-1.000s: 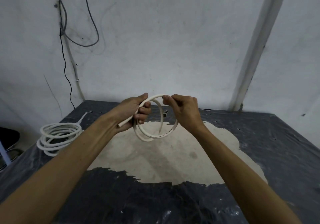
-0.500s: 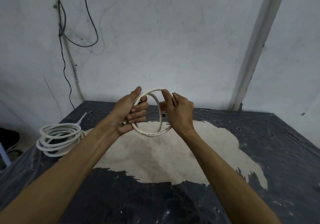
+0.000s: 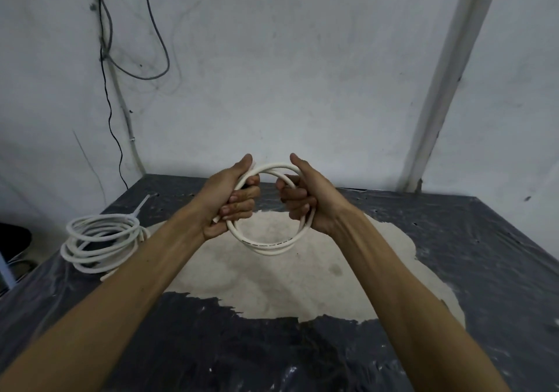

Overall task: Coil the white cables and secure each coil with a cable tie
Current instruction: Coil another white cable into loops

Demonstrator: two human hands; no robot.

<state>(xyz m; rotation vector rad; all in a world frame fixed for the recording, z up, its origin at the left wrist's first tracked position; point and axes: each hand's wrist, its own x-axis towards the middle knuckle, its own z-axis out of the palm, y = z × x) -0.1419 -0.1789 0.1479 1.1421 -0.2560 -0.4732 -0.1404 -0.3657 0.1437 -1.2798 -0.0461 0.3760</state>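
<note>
A tied white coil lies at the table's left edge. Above its bare pale centre patch, the left hand and right hand clamp opposite sides of a small cable coil. Grey wall behind.

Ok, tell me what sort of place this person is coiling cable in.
Probably a rough workshop or utility room, not a home. The wall is bare and scuffed, loose dark wires hang down it, and the table wears black plastic sheeting torn open in the middle.
</note>
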